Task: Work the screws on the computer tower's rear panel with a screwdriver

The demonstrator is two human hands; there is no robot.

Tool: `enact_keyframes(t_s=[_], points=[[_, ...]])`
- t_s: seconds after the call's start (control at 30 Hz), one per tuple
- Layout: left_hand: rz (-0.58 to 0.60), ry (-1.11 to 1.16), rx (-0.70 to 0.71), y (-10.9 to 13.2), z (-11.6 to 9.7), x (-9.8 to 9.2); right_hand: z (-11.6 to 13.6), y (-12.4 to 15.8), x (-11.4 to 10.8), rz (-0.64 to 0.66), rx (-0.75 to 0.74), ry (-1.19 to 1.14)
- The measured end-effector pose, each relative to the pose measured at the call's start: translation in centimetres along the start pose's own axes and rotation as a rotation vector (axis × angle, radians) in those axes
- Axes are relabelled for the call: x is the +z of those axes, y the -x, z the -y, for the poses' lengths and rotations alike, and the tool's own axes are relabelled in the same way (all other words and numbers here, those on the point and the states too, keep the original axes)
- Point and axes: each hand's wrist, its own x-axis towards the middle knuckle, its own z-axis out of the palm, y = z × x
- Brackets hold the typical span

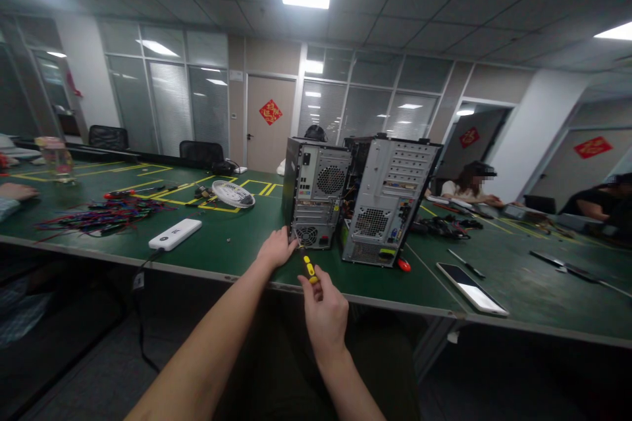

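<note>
My right hand (326,306) is closed around the end of a yellow and black screwdriver (309,268). Its shaft points up and away, with the tip at the lower left corner of the rear panel of a computer tower (332,161). Against that same corner, beside the shaft, rests my left hand (276,248), its fingers curled in at the case edge. The tower stands upright with its fan grilles and ports facing me. To its right stands a second computer tower (390,191), its left side open with wires inside. The exact contact of the tip is too small to make out.
Left on the green table (237,253) lie a white power bank (175,235) with a cable, a bundle of coloured wires (106,214) and a white round frame (234,194). A phone (471,288) and a red-handled tool (403,265) are right. Other people sit at both sides.
</note>
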Motion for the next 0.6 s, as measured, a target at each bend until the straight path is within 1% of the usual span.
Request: enact_keyframes(t_s=[0.2, 0.43, 0.6], points=[[-0.010, -0.015, 0.010, 0.07, -0.03, 0.10, 0.26, -0.13, -0.17, -0.007, -0.065, -0.032], [-0.013, -0.013, 0.009, -0.06, 0.19, 0.33, -0.06, 0.06, 0.18, -0.065, -0.013, -0.060], [-0.013, -0.007, 0.013, -0.12, 0.24, 0.36, 0.00, -0.20, -0.02, -0.048, -0.016, -0.084]])
